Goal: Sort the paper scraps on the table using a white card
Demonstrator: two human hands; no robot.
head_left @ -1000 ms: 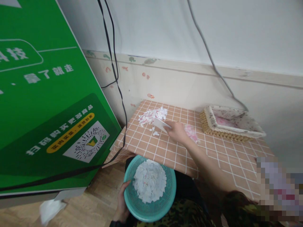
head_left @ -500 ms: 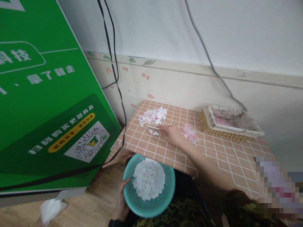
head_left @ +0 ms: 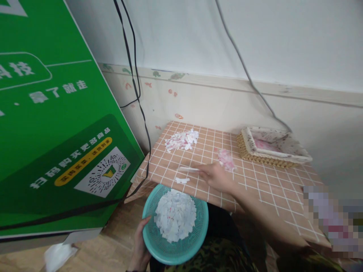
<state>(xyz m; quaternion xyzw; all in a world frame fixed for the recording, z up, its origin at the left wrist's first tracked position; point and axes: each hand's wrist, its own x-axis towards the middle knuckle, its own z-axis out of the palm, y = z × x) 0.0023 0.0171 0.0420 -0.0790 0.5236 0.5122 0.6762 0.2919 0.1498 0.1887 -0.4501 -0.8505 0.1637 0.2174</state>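
Few scraps (head_left: 182, 180) — card (head_left: 188, 169) perhaps blurred

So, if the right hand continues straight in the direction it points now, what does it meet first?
Probably the few loose white paper scraps on the tiled table, left of the right hand; depth is unclear.

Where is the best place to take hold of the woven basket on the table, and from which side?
Probably the woven basket is best gripped by its near long rim, coming from the front. It is low, its walls flare outward, the wall stands close behind it, and the right hand is on that side.
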